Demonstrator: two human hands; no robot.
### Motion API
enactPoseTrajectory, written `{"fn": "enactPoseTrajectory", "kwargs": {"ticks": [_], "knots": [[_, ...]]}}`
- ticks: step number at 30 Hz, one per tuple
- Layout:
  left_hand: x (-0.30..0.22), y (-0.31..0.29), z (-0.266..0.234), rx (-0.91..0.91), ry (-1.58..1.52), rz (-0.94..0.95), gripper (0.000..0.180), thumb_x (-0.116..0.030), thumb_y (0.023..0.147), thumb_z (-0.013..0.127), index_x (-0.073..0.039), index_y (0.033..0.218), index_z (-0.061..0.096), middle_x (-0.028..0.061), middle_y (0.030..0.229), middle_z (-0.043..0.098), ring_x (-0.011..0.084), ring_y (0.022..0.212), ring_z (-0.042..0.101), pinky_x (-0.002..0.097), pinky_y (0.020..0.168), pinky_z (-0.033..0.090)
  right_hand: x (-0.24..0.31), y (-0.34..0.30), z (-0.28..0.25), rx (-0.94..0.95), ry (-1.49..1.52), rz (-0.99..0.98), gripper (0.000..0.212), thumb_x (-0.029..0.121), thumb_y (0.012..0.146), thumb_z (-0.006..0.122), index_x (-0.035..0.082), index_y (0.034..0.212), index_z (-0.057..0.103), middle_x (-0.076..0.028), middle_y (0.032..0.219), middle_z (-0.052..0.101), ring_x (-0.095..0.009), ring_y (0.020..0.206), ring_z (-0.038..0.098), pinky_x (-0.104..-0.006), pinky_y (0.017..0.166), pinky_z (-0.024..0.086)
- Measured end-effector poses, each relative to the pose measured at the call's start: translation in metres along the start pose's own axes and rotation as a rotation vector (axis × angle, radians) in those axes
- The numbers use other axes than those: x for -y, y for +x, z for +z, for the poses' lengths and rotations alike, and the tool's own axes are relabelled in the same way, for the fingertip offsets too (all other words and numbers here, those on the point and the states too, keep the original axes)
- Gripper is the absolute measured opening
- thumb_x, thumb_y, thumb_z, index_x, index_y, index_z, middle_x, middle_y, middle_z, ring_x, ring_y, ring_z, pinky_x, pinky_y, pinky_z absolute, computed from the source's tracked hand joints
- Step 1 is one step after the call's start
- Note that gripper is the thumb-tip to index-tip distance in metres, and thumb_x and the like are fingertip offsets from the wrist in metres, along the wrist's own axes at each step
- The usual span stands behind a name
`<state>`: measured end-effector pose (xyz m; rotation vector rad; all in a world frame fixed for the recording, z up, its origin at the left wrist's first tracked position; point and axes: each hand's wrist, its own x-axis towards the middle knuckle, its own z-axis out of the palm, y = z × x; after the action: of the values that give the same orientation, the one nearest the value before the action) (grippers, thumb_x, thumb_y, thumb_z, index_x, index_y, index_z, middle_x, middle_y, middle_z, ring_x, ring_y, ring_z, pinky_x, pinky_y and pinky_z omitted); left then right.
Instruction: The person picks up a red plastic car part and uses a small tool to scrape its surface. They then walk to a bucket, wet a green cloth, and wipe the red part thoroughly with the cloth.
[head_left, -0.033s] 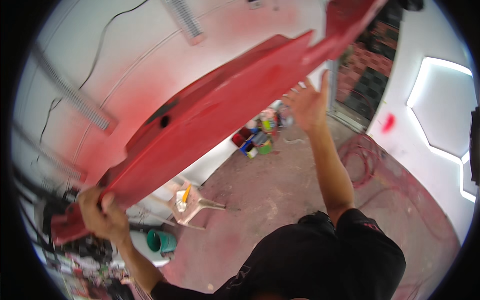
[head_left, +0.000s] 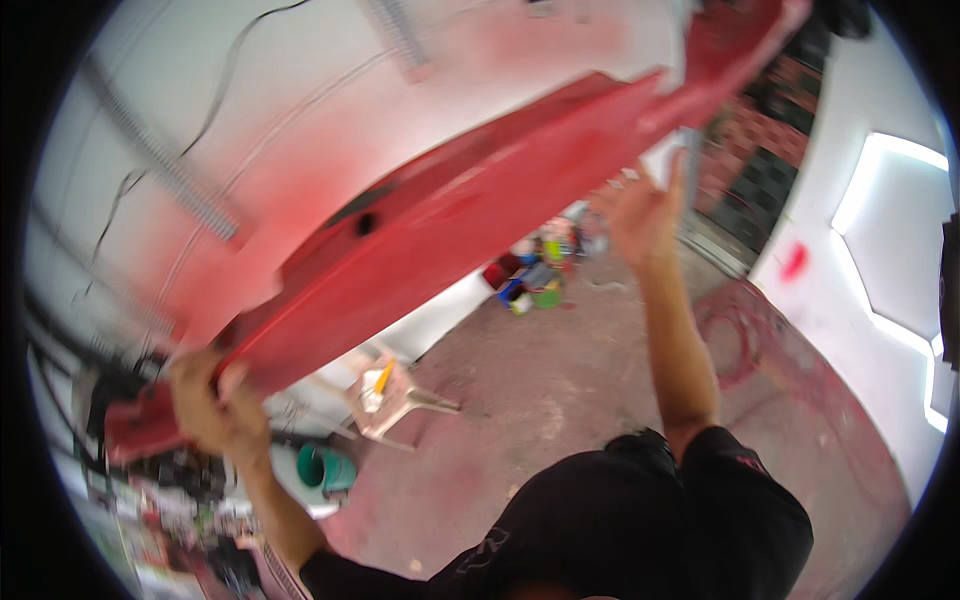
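Note:
A long red car bumper with a dark round hole spans the view, slanting from lower left to upper right. My left hand is wrapped round its lower left end, thumb on the near side. My right hand is raised at the lower edge toward the right end. Its fingers are stretched and spread, with the thumb apart; blur leaves unclear how firmly the fingertips touch the bumper.
Below stands a beige plastic stool with a yellow-handled tool on it, beside a green bucket. Cans and bottles cluster by the white wall. A coiled red hose lies on the floor; a lit hexagonal lamp is at right.
The bumper and both hands appear slightly farther right, and the background has shifted rightward too. The left hand keeps its grip; the right hand stays spread at the lower edge.

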<state>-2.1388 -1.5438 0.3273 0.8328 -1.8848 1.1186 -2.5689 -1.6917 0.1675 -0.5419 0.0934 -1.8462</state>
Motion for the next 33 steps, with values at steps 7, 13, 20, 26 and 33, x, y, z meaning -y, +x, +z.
{"fn": "enactPoseTrajectory", "kwargs": {"ticks": [7,13,20,26,33], "knots": [[0.006,0.015,0.002,-0.127,-0.032,0.013,0.033,-0.035,0.075,0.084,-0.010,0.077,0.062,0.0041,0.069,0.061,0.0241,0.061,0.059,0.0353,0.055,0.046,-0.005,-0.014,0.013,0.012,-0.016,-0.150,0.051,0.042,0.102,0.054,0.015,0.144,0.049,-0.006,0.142,0.056,-0.022,0.129,0.053,-0.0476,0.114,0.037],[0.001,0.012,0.008,-0.132,-0.042,-0.003,0.033,-0.034,0.075,0.083,-0.011,0.075,0.061,0.0007,0.067,0.059,0.0193,0.055,0.053,0.0321,0.050,0.039,-0.005,-0.003,0.012,0.144,-0.032,-0.103,0.048,0.040,0.103,0.055,0.012,0.142,0.051,-0.006,0.138,0.060,-0.019,0.125,0.059,-0.0404,0.109,0.047],[0.005,0.010,0.018,-0.166,-0.030,0.008,0.038,-0.042,0.077,0.080,-0.011,0.072,0.059,0.0000,0.066,0.058,0.0183,0.056,0.052,0.0314,0.050,0.037,-0.010,-0.002,0.008,0.148,-0.052,-0.103,0.050,0.042,0.103,0.055,0.011,0.142,0.050,-0.008,0.139,0.059,-0.022,0.126,0.058,-0.0425,0.110,0.046],[0.008,0.003,0.024,-0.181,-0.001,0.013,0.039,-0.044,0.076,0.081,-0.012,0.071,0.058,-0.0004,0.067,0.057,0.0180,0.056,0.049,0.0311,0.050,0.036,-0.013,0.002,0.001,0.147,-0.062,-0.119,0.052,0.044,0.104,0.052,0.010,0.143,0.049,-0.010,0.140,0.057,-0.026,0.128,0.057,-0.0466,0.113,0.044],[0.002,-0.007,0.013,-0.169,0.021,-0.003,0.037,-0.042,0.076,0.082,-0.012,0.080,0.061,-0.0006,0.074,0.060,0.0188,0.067,0.053,0.0323,0.058,0.040,-0.016,-0.006,0.012,0.088,-0.053,-0.075,0.053,0.042,0.103,0.055,0.009,0.144,0.048,-0.013,0.143,0.053,-0.029,0.131,0.054,-0.0455,0.114,0.043]]}}
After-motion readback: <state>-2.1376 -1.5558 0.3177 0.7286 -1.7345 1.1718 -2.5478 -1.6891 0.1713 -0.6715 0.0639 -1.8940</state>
